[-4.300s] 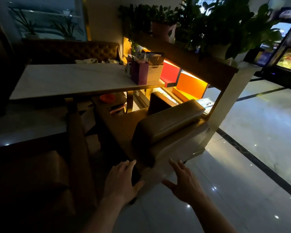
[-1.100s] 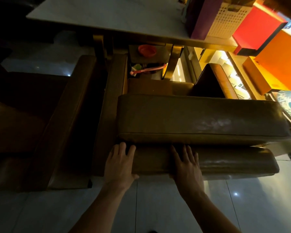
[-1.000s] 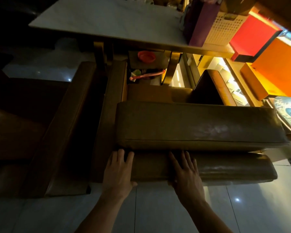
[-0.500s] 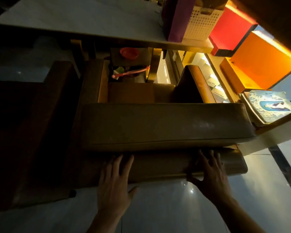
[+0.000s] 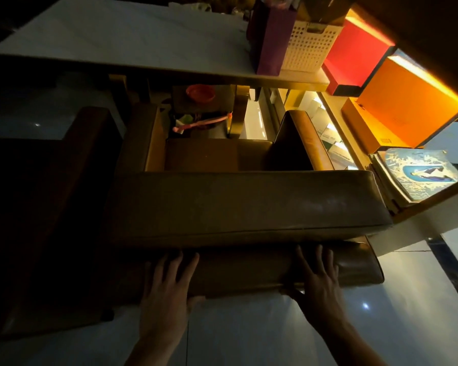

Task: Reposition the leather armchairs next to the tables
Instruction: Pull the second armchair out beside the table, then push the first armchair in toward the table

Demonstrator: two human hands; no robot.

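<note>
Head view is showing the left hand and right hand pressing flat, fingers spread, against the leather armchair back. Table is sitting at twelve o'clock.

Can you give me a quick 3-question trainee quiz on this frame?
1. True or false: both hands rest on the lower back roll of the armchair.
2. Which stands on the table beside the white perforated basket? A) a purple bag B) a green bottle C) a black kettle
3. Fill in: the small red bowl sits ____ the tabletop.

Key: 1 true, the left hand and right hand lie flat, fingers spread. 2 A, the purple bag. 3 under.
</note>
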